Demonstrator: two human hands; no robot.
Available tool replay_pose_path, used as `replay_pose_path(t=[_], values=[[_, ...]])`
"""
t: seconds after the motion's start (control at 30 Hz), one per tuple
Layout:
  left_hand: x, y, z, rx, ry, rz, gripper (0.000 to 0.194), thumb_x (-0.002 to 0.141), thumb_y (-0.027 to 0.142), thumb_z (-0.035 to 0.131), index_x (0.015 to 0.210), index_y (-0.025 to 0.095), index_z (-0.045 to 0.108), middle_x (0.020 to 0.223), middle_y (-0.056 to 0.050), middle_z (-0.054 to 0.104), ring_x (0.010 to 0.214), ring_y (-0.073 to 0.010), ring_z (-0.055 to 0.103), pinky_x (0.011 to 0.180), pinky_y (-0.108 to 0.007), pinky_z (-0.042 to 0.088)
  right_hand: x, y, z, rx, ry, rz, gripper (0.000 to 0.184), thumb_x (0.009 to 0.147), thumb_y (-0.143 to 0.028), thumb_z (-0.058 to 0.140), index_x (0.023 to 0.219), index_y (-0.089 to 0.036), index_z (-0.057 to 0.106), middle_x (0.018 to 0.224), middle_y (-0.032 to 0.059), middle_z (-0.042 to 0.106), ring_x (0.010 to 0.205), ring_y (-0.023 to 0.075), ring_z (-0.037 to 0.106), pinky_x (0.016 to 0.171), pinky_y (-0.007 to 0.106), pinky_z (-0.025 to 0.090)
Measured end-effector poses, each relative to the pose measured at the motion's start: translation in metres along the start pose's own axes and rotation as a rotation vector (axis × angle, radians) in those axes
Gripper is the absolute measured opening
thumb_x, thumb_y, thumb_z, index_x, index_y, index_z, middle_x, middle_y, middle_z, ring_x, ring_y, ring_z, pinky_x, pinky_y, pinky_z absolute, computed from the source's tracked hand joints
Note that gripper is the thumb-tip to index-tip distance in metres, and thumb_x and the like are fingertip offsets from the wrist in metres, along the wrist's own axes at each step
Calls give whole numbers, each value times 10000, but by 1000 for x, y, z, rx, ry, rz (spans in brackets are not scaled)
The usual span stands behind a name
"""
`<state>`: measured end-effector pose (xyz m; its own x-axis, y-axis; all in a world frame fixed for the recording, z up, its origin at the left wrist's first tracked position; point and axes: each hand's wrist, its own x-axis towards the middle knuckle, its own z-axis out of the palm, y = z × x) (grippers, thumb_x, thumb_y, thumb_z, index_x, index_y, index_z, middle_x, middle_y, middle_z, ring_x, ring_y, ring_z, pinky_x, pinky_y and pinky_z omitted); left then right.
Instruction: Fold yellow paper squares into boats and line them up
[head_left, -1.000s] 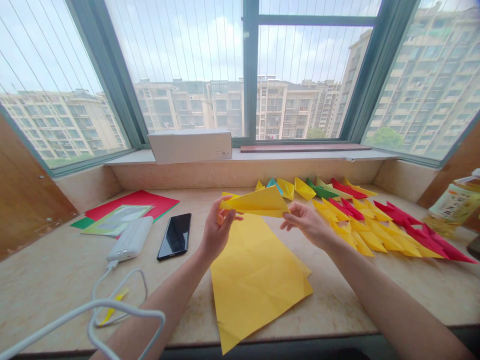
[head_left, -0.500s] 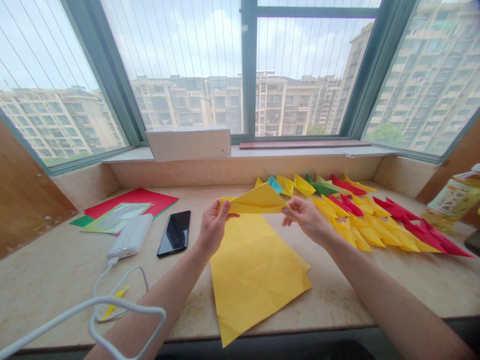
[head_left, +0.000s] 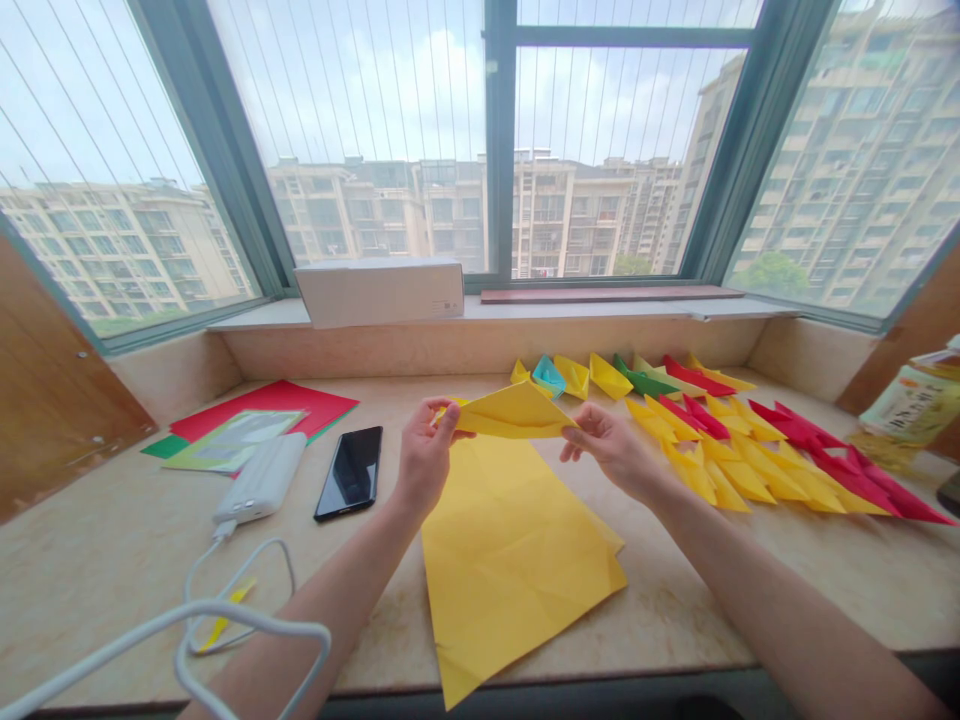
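Red sheet [head_left: 274, 397] and green sheet [head_left: 160, 447] far left of the yellow sheets [head_left: 517, 560], pale green-edged packet [head_left: 225, 445] lying on top. White power bank [head_left: 262, 478] next, nearer to the yellow sheets; white cable [head_left: 191, 606] plugged into its near end, looping left of the yellow sheets' near half. Black phone [head_left: 349, 473] flat on the counter, screen up and dark, left of the yellow sheets. White box [head_left: 382, 293] on the ledge, beyond the yellow sheets and to their left. Left hand [head_left: 425, 450] above the upper left edge of the yellow sheets: nearly closed, thumb against curled fingers, pinching the left end of the folded yellow paper [head_left: 517, 412]. That piece is held over the far end of the yellow sheets, peak up, long edge about level, spanning both hands. Right hand [head_left: 611, 450] right of the yellow sheets' far end: thumb and index pressed together on the paper's right corner, other fingers curled loosely below. Boat-shaped paper pieces [head_left: 757, 470] in rows right of the yellow sheets and beyond them: yellow, red, green, one light blue. Clear bottle [head_left: 919, 400] with printed label farthest right of the yellow sheets, partly cut off by the frame edge.
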<state>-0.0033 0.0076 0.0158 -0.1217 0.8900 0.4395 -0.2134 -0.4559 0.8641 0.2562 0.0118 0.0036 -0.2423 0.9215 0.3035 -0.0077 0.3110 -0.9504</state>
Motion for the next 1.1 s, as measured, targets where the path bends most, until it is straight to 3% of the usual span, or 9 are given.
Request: replay_pose_path(t=[0.17, 0.27, 0.37, 0.43, 0.57, 0.63, 0.77, 0.93, 1.1], values=[[-2, 0, -3, 181, 33, 136, 291, 835, 441, 702, 868, 153, 676, 1117, -104, 671, 889, -192, 682, 722, -300, 584, 1, 2, -2, 36, 27, 8, 360, 795, -510, 739, 802, -217, 532, 622, -21, 666, 573, 152, 670, 562, 260, 458], [-4, 4, -3, 307, -12, 251, 269, 842, 408, 703, 967, 173, 736, 1215, -136, 642, 1090, -243, 630, 819, -314, 556, 3, 5, -4, 80, 78, 30, 392, 760, -521, 764, 803, -225, 511, 611, -53, 624, 537, 154, 670, 518, 252, 437], [-5, 7, -1, 312, -68, 267, 277, 856, 395, 688, 1035, 194, 753, 1266, -144, 621, 1163, -264, 594, 843, -332, 544, 5, 8, -7, 105, 112, 37, 416, 737, -529, 779, 796, -230, 496, 592, -65, 601, 511, 154, 659, 495, 249, 418], [-4, 8, -1, 305, -82, 229, 254, 867, 403, 671, 956, 191, 779, 1160, -130, 679, 1133, -262, 604, 900, -366, 524, 6, 9, -8, 108, 126, 34, 423, 729, -528, 786, 795, -232, 492, 577, -69, 588, 502, 155, 651, 489, 251, 412], [-1, 5, -4, 334, -113, 105, 266, 862, 437, 667, 860, 206, 800, 806, -56, 737, 857, -210, 641, 1018, -452, 460, 6, 10, -8, 119, 141, 24, 406, 743, -517, 779, 825, -235, 499, 599, -72, 578, 484, 138, 633, 481, 248, 400], [-2, 3, -3, 312, -113, 77, 276, 860, 447, 667, 874, 207, 803, 757, -47, 721, 814, -203, 624, 961, -444, 509, 7, 10, -8, 110, 153, 28, 408, 741, -528, 775, 839, -235, 508, 635, -66, 586, 477, 132, 625, 476, 251, 397], [-5, 1, -1, 300, -95, 153, 319, 882, 452, 633, 992, 194, 785, 886, -67, 698, 831, -201, 623, 727, -346, 595, 7, 10, -9, 90, 172, 43, 416, 734, -551, 770, 848, -235, 525, 652, -57, 599, 469, 131, 613, 476, 260, 390], [-7, 1, -5, 497, -116, 335, 305, 949, 377, 560, 1131, 210, 738, 904, -61, 685, 798, -177, 667, 709, -281, 549, 7, 9, -10, 92, 174, 55, 402, 742, -545, 767, 860, -236, 539, 619, -57, 599, 456, 127, 590, 482, 263, 376], [-6, -3, -9, 460, -101, 286, 319, 953, 379, 555, 1196, 222, 690, 971, -50, 715, 737, -167, 713, 678, -260, 545, 6, 7, -8, 81, 159, 51, 388, 749, -548, 760, 849, -235, 554, 624, -48, 599, 455, 128, 576, 482, 270, 375]])
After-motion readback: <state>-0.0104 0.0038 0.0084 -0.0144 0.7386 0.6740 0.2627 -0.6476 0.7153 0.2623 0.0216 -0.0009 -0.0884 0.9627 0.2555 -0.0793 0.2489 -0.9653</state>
